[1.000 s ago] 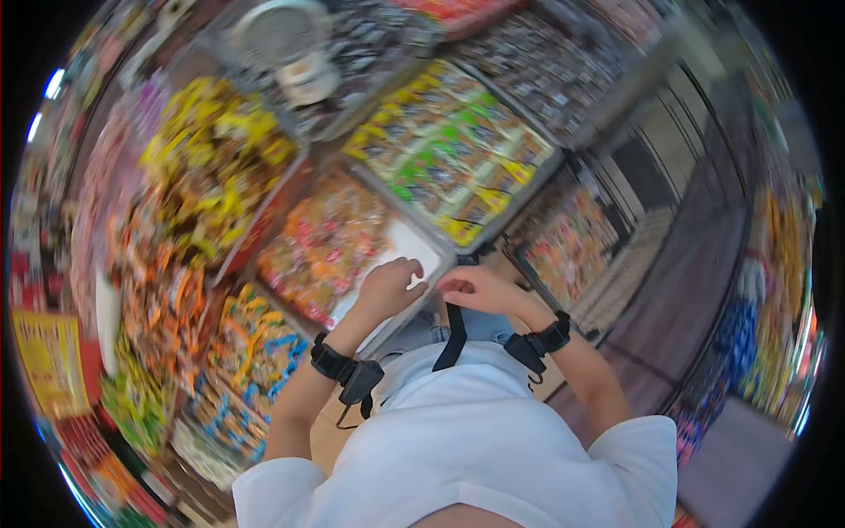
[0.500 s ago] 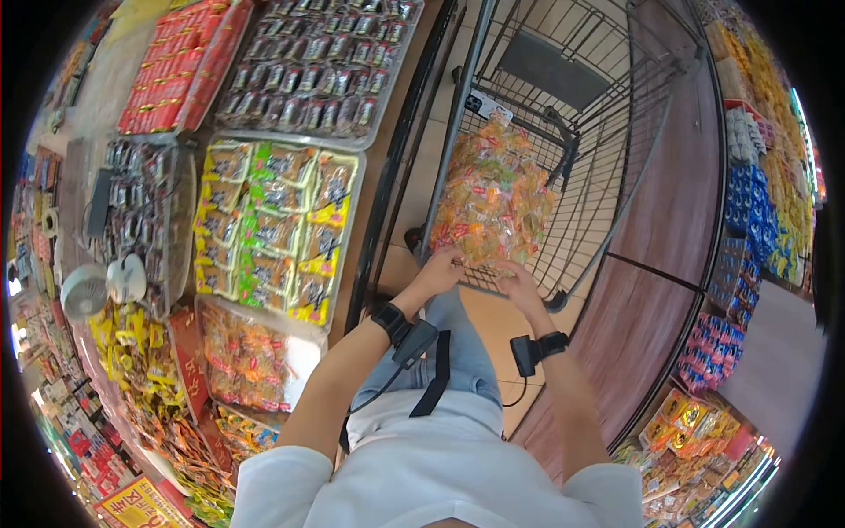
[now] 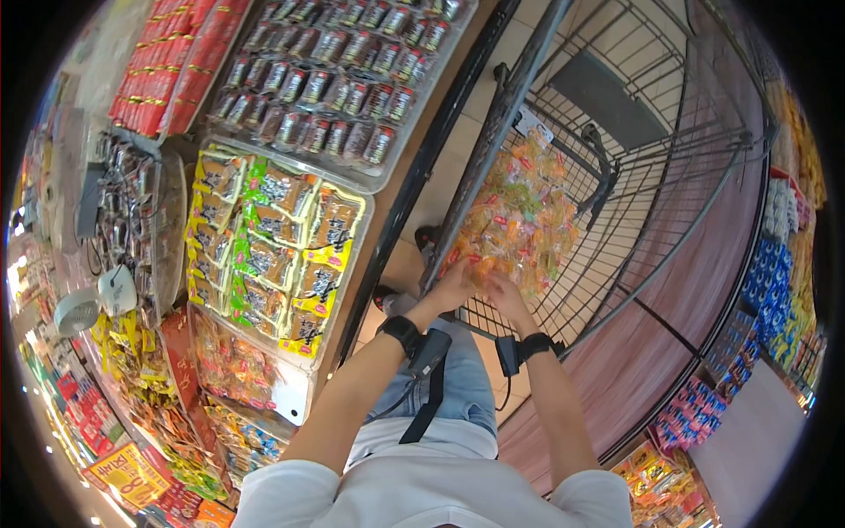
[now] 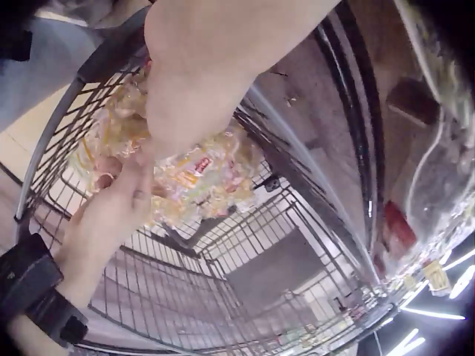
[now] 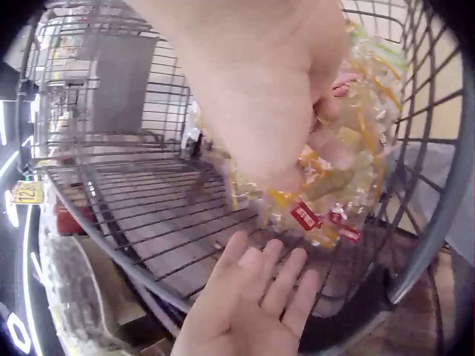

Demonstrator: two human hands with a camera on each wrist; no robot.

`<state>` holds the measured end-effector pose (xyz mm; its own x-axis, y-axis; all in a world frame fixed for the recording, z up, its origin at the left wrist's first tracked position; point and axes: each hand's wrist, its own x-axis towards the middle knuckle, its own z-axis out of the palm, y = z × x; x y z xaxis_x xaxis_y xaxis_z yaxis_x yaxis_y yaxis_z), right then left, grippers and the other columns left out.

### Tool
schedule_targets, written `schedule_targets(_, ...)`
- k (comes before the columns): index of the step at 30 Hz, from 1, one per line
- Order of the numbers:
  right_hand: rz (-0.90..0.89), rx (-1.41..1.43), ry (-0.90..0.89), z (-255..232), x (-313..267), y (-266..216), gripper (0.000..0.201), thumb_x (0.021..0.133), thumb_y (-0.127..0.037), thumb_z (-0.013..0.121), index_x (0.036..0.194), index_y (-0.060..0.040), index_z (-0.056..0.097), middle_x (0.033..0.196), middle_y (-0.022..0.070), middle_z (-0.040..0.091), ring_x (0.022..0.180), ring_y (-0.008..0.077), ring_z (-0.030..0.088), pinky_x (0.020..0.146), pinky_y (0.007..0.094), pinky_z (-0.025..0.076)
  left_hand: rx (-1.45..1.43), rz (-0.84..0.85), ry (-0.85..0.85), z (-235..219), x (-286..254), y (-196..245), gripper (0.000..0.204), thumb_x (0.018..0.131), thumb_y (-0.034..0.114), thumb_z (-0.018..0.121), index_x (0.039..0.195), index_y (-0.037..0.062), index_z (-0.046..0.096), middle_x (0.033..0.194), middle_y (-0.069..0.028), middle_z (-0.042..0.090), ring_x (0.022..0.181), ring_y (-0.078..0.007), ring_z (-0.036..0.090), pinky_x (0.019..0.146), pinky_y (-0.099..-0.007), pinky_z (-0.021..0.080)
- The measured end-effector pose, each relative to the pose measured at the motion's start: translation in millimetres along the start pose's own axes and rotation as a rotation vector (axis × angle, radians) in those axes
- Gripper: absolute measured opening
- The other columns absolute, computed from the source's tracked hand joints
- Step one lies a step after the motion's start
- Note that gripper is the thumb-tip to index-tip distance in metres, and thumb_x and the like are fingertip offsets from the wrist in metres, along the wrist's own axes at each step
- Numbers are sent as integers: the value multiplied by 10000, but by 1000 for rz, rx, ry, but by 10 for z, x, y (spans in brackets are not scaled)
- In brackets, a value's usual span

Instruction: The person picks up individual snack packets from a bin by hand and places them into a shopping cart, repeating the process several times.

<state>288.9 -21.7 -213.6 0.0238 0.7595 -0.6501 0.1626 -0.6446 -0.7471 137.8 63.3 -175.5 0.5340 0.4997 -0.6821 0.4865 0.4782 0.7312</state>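
A heap of clear-wrapped snack packets [image 3: 519,207] with orange and red print lies in the near end of a wire shopping cart [image 4: 156,263]. At the heap's near edge, the right hand [image 3: 508,297] reaches down among them; in the right wrist view this hand [image 5: 260,96] has its fingers curled round a packet [image 5: 315,174]. Beside it is the left hand [image 3: 453,286], which the same wrist view shows palm up, its fingers [image 5: 286,282] spread and nearly straight, holding nothing visible. The left wrist view hides the left fingertips behind the hand [image 4: 200,96].
Left of the cart, a display holds trays of yellow-and-green packets [image 3: 264,251], dark wrapped snacks [image 3: 334,88] and red packets [image 3: 176,70]. A cart rail [image 3: 493,141] runs between display and heap. Wood-patterned surface [image 3: 704,255] and stocked shelves [image 3: 766,290] lie right.
The view has turned from the display to the cart. Both hands, earlier in front of the body and then at the cart's near edge, are now at the packets, the right one curled round a packet.
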Motion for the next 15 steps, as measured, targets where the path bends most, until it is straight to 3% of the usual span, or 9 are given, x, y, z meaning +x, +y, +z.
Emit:
schedule_targets(3, -88, -118, -71, -169, -233, -659, 194, 781, -74, 470, 935, 19, 543, 993, 113, 498, 883, 190, 497, 751, 252, 400, 184, 278, 111, -88, -234, 90, 638, 648, 165, 622, 1175, -9, 307, 1120, -177, 404, 1010, -258, 428, 883, -316, 316)
schedule_targets(4, -138, -197, -108, -191, -316, -877, 177, 786, -90, 477, 901, 14, 562, 934, 108, 527, 876, 183, 498, 740, 248, 402, 182, 293, 138, -172, -362, 235, 638, 648, 165, 622, 1175, -9, 307, 1120, -177, 404, 1010, -258, 428, 883, -316, 316)
schedule_targets(6, -183, -85, -144, -124, -466, -1280, 161, 788, -93, 483, 877, 5, 574, 891, 84, 544, 852, 154, 500, 709, 232, 406, 193, 203, -103, -334, -657, 472, 636, 649, 192, 638, 1165, -11, 325, 1110, -162, 418, 985, -230, 451, 845, -289, 356)
schedule_targets(7, -207, -28, -251, -73, -540, -1523, 158, 782, -82, 490, 885, 8, 568, 891, 68, 544, 813, 128, 501, 676, 224, 405, 28, 317, -59, -359, -762, 401, 484, 670, 250, 632, 1037, -16, 464, 915, -117, 530, 821, -161, 510, 700, -257, 418)
schedule_targets(8, -226, 22, -368, -6, -603, -1734, 157, 776, -71, 497, 893, 12, 561, 891, 52, 543, 774, 101, 502, 643, 215, 404, 18, 337, -12, -437, -852, 317, 484, 670, 250, 632, 1037, -16, 464, 915, -117, 530, 821, -161, 510, 700, -257, 418)
schedule_targets(10, -226, 5, -502, 211, -670, -2096, 162, 770, -75, 506, 898, 8, 562, 906, 43, 538, 749, 84, 495, 626, 201, 395, 15, 108, -118, -779, -1402, 631, 349, 714, 307, 595, 852, -12, 556, 656, -49, 547, 611, -93, 486, 531, -240, 399)
schedule_targets(11, -284, -33, -481, 375, -711, -2293, 164, 767, -76, 510, 897, 8, 563, 907, 36, 538, 742, 77, 492, 623, 194, 390, -23, 186, 33, -856, -1663, 607, 363, 753, 349, 548, 699, -9, 568, 495, 2, 475, 474, -61, 402, 451, -239, 342)
schedule_targets(13, -485, -102, -511, 762, -709, -2560, 171, 759, -78, 520, 905, 0, 563, 899, 16, 533, 717, 66, 488, 619, 181, 376, -135, 160, 234, -1016, -2197, 520, 352, 751, 353, 546, 718, 3, 567, 523, 7, 474, 498, -67, 417, 462, -237, 348)
schedule_targets(15, -449, -93, -640, 1153, -689, -2712, 172, 763, -82, 518, 908, -2, 562, 902, 15, 530, 713, 69, 490, 622, 182, 375, -484, 209, 440, -1052, -2575, 156, 332, 742, 357, 556, 741, 25, 569, 590, 8, 495, 532, -66, 431, 480, -216, 348)
